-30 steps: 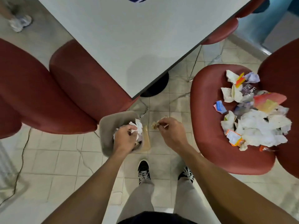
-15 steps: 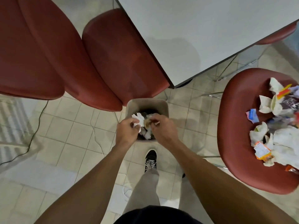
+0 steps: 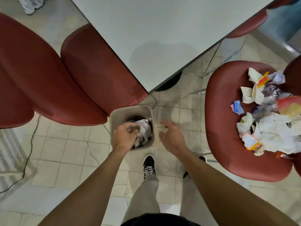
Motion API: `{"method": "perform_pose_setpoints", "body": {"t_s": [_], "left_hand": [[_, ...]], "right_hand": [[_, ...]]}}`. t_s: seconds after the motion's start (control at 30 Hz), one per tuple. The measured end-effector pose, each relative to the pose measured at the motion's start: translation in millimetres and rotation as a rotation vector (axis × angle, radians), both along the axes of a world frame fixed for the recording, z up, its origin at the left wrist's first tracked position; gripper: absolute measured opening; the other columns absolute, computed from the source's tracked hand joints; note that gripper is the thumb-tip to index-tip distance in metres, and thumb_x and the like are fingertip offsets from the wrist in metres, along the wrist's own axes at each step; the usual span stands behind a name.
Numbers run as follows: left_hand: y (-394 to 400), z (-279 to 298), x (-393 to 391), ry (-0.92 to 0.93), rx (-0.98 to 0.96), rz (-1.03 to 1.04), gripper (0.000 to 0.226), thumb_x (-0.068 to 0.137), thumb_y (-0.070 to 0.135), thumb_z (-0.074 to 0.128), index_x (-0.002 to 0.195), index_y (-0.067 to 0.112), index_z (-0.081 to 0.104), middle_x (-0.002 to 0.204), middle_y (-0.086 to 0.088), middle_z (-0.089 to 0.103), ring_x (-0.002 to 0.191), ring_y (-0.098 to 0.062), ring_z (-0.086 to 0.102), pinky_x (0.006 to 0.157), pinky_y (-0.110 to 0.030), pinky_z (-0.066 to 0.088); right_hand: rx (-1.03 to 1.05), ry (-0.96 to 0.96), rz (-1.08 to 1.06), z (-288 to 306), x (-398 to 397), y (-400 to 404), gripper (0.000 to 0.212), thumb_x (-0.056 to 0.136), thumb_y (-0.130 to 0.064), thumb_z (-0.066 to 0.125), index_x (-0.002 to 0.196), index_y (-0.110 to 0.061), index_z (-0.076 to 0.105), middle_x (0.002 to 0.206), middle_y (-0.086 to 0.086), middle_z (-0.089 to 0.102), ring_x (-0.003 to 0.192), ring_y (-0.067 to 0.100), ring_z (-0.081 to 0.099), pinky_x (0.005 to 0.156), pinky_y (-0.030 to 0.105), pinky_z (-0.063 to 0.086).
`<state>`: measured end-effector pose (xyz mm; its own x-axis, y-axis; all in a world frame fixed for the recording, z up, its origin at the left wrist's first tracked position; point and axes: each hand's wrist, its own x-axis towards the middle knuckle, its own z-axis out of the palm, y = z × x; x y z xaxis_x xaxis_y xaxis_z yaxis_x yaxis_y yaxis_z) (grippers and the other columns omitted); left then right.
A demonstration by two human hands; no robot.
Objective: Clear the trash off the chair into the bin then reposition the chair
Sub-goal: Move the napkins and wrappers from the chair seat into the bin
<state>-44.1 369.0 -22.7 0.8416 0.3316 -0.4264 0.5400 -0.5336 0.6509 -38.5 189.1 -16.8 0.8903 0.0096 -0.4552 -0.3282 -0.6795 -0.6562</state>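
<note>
A small beige bin [image 3: 117, 115] stands on the tiled floor just ahead of my feet, with crumpled white paper [image 3: 145, 128] lying inside it. My left hand [image 3: 124, 136] hangs over the bin's mouth, fingers loosely curled and pointing down, nothing gripped. My right hand [image 3: 171, 136] is just right of the bin's rim, fingers spread and empty. At the right, a red chair [image 3: 223, 128] carries a pile of trash [image 3: 273, 126]: crumpled white tissues, colourful wrappers and a blue scrap. The pile runs past the right edge of view.
A white table [image 3: 162, 38] fills the top, its corner just beyond the bin. Two red chairs [image 3: 101, 70] [image 3: 32, 79] stand to the left. A black cable [image 3: 27, 154] trails on the floor at left. Another person's shoe [image 3: 31, 4] shows top left.
Both hands let go of their trash over the bin. My right hand has moved off to the bin's right side and spread its fingers. The white paper now lies in the bin.
</note>
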Motion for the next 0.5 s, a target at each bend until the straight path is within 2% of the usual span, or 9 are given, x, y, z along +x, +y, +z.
{"method": "perform_pose_setpoints", "body": {"t_s": [0.07,0.1,0.17,0.27,0.37,0.5], "left_hand": [[-19.2,1.2,6.8,0.004,0.034,-0.046,0.02,0.08,0.01,0.07,0.085,0.03,0.07,0.083,0.012,0.067,0.072,0.0,0.059,0.065,-0.005,0.04],[-32.3,0.2,10.5,0.007,0.038,-0.078,0.019,0.08,0.011,0.07,0.089,0.028,0.072,0.085,0.01,0.069,0.074,-0.001,0.06,0.068,-0.006,0.041],[-60.7,-1.3,17.5,0.01,0.026,-0.147,0.02,0.079,0.011,0.07,0.095,0.023,0.072,0.087,0.003,0.071,0.078,-0.009,0.063,0.076,-0.015,0.045],[-111.7,-7.4,25.8,-0.01,-0.018,-0.228,0.022,0.079,0.005,0.067,0.091,0.022,0.072,0.087,-0.003,0.072,0.078,-0.015,0.065,0.079,-0.023,0.05],[-163.6,-16.5,33.8,0.025,-0.027,-0.31,0.021,0.079,0.005,0.069,0.092,0.022,0.072,0.085,0.001,0.069,0.074,-0.013,0.062,0.076,-0.019,0.052],[-236.8,-23.4,39.6,0.052,-0.055,-0.446,0.025,0.078,0.014,0.074,0.097,0.03,0.071,0.088,0.008,0.068,0.08,-0.009,0.062,0.073,-0.018,0.047]], "right_hand": [[-0.011,0.011,-0.042,-0.4,-1.0,-24.9,0.044,0.087,-0.014,0.061,0.13,-0.024,0.055,0.124,0.005,0.056,0.099,0.023,0.062,0.09,0.038,0.052],[-0.02,0.018,-0.067,-0.6,-2.1,-40.9,0.044,0.087,-0.014,0.061,0.13,-0.023,0.054,0.124,0.006,0.056,0.099,0.023,0.061,0.09,0.038,0.052],[-0.034,0.042,-0.113,-2.0,-5.0,-73.4,0.045,0.088,-0.014,0.06,0.132,-0.021,0.053,0.126,0.007,0.053,0.101,0.023,0.06,0.092,0.038,0.051],[-0.052,0.064,-0.204,-4.6,-12.7,-123.7,0.045,0.087,-0.015,0.06,0.131,-0.021,0.054,0.123,0.006,0.053,0.105,0.024,0.058,0.093,0.038,0.048],[-0.062,0.072,-0.298,-7.0,-20.0,-170.7,0.044,0.085,-0.015,0.061,0.127,-0.023,0.056,0.119,0.007,0.054,0.105,0.026,0.057,0.094,0.035,0.044],[-0.069,0.092,-0.422,-9.3,-30.3,-237.9,0.045,0.085,-0.015,0.06,0.129,-0.021,0.055,0.123,0.009,0.052,0.107,0.028,0.056,0.093,0.033,0.043]]}}
